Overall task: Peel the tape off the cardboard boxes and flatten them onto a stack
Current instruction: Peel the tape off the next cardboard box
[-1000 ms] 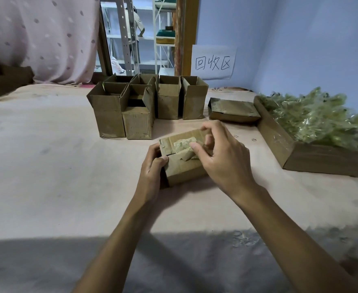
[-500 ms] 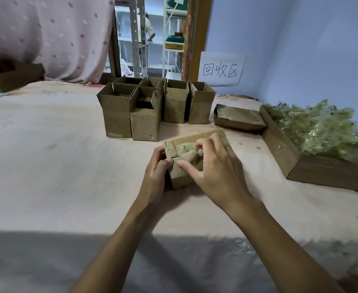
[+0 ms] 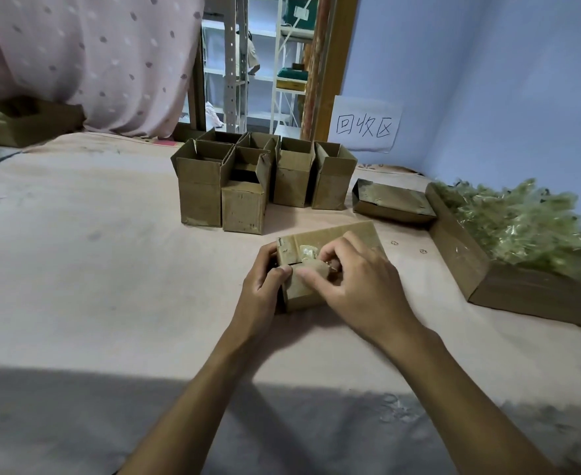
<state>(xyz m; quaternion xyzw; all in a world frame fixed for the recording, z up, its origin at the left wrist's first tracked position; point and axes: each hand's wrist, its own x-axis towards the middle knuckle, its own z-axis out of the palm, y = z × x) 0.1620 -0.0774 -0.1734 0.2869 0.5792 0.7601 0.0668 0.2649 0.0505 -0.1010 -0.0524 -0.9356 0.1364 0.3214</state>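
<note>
Small cardboard box sits on the table, well in front of the paper sign reading 回收区; left hand grips its end, fingers curled; right hand pinches the crumpled tape on top; open boxes cluster just below the sign; a flattened box lies below-right of it.

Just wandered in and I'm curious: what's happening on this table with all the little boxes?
A person is stripping tape off one small cardboard box. The left hand grips its left end to steady it, while the right hand pinches a bunched strip of tape on its top. Behind stand several open boxes; to their right lie a flattened stack and a big box heaped with crumpled tape.
</note>
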